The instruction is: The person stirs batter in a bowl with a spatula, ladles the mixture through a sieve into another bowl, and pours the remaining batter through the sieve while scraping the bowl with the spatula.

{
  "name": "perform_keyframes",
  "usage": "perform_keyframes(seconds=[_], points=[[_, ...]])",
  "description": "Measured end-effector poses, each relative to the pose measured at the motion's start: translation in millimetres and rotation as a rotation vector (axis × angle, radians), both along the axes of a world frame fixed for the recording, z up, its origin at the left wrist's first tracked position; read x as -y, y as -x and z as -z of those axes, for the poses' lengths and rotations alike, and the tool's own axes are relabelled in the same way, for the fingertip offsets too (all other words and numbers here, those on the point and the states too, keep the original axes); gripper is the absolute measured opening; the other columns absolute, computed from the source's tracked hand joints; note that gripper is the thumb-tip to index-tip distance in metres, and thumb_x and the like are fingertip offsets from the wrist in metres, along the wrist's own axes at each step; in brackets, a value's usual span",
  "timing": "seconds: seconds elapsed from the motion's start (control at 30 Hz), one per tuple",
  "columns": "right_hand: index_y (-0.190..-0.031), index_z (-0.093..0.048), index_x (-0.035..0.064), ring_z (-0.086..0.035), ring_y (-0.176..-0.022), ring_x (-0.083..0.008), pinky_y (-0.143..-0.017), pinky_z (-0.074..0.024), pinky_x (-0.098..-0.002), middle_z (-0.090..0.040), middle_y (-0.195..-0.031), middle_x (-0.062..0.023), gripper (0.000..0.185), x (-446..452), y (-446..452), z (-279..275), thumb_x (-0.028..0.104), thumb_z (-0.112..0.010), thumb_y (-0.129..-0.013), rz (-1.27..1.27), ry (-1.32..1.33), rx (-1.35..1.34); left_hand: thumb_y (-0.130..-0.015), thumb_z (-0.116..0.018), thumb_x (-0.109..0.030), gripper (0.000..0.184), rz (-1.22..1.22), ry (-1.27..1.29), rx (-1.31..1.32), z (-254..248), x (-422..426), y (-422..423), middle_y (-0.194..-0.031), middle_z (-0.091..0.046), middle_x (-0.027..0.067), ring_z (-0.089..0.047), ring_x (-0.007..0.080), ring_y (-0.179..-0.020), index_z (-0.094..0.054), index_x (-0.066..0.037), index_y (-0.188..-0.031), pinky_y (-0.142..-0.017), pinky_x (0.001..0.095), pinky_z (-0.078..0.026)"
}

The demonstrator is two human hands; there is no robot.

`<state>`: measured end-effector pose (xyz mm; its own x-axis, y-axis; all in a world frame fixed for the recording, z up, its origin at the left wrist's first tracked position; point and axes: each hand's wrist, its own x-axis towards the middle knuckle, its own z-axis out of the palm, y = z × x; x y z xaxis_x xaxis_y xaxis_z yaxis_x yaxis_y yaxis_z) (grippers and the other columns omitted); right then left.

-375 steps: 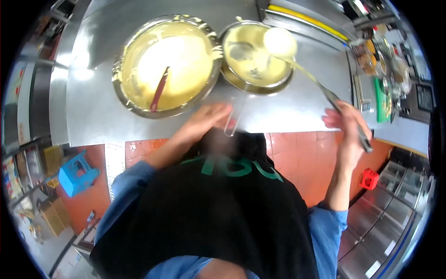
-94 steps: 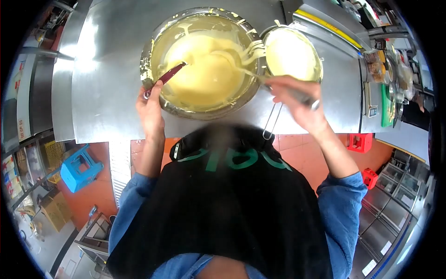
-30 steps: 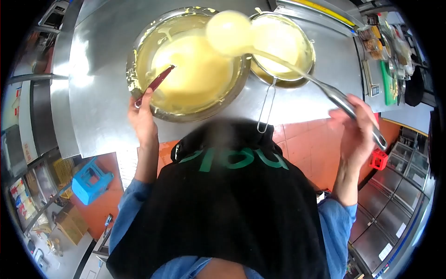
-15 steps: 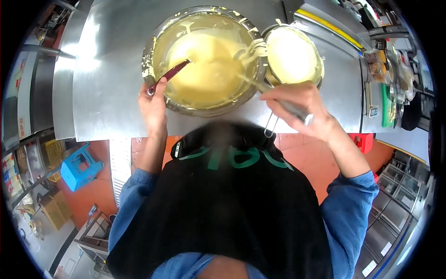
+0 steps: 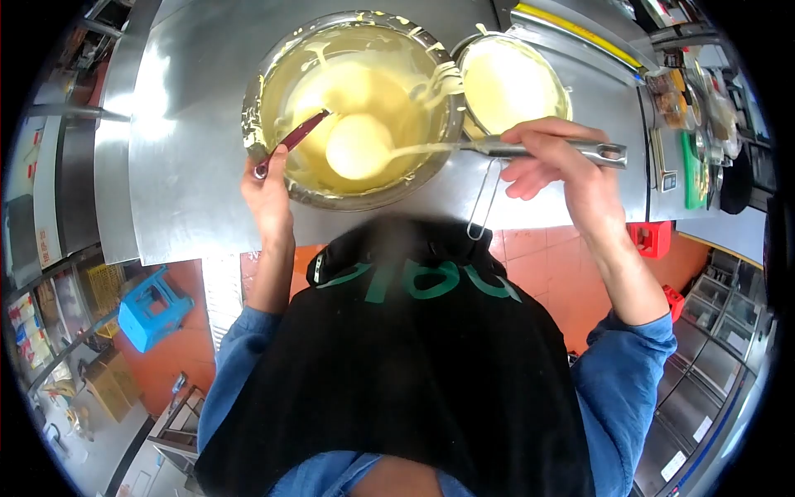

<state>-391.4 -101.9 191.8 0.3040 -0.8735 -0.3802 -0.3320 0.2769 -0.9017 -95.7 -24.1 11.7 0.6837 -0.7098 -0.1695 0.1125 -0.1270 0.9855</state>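
Step in hand: ladling, as I judge it. Ladle (image 5: 358, 147), one, long-handled: its round cup, pale with batter (image 5: 399, 116), stands over the lower middle of my bowl (image 5: 356, 201), inside the rim; whether its underside clears the surface I cannot tell from above. Next move, in my judgement: lifting it out calls for a level cup and a slow wrist, the rim lying close under the handle.

Right hand (image 5: 567, 161): wrapped on the ladle's metal handle, beyond the bowl's right side; index over the top, other fingers curled loosely below. Wrist bent, forearm rising from the lower right, handle nearly level across my view.

Left hand (image 5: 267, 199): at the bowl's left rim, thumb pressed on the red spatula (image 5: 302, 134), which slants in over the rim to the batter. Forearm near upright.

Also on the desk (image 5: 190, 166): one sieve (image 5: 570, 108), bright with pale batter, just beside the bowl on its right, over a pot (image 5: 471, 126), wire handle pointing towards me.
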Motion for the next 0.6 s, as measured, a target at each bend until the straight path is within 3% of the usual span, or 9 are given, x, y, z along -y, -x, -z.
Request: perform_keyframes(seconds=[0.3,0.47,0.5,0.6], points=[[-0.098,-0.062,-0.0065,-0.064,-0.054,-0.0219,-0.053,-0.0517,-0.0263,-0.065,-0.071,-0.0187,0.03,5,12,-27,0.018,-0.048,-0.087,0.055,0.168,0.006,-0.083,-0.066,-0.017,0.031,-0.002,0.022,-0.016,-1,1,2,-0.087,-0.059,0.0027,-0.05,0.0094,-0.077,-0.058,0.003,-0.105,-0.072,0.0225,-0.039],[-0.103,-0.058,-0.0063,-0.063,-0.052,-0.0207,-0.052,-0.0508,-0.0256,-0.065,-0.071,-0.0178,0.035,2,42,-44,0.023,-0.044,-0.09,0.19,0.224,0.057,-0.082,-0.066,-0.017,0.032,0.0,0.057,-0.01,-3,1,4,-0.089,-0.06,0.0034,-0.05,0.0104,-0.079,-0.058,0.003,-0.106,-0.074,0.0238,-0.039],[-0.102,-0.058,-0.0066,-0.064,-0.056,-0.0212,-0.051,-0.0513,-0.0269,-0.066,-0.085,-0.0166,0.034,0,53,-50,0.023,-0.047,-0.089,0.196,0.242,0.078,-0.082,-0.066,-0.017,0.032,0.001,0.035,-0.009,-3,1,5,-0.089,-0.06,0.0033,-0.05,0.0104,-0.079,-0.058,0.002,-0.106,-0.074,0.0238,-0.039],[-0.106,-0.055,-0.0067,-0.062,-0.053,-0.0197,-0.047,-0.0483,-0.0265,-0.066,-0.075,-0.0165,0.038,-4,90,-63,0.026,-0.042,-0.091,0.195,0.241,0.107,-0.083,-0.066,-0.017,0.031,-0.002,-0.005,0.011,-6,0,4,-0.089,-0.059,0.003,-0.05,0.0104,-0.079,-0.058,0.002,-0.105,-0.074,0.0236,-0.039]])
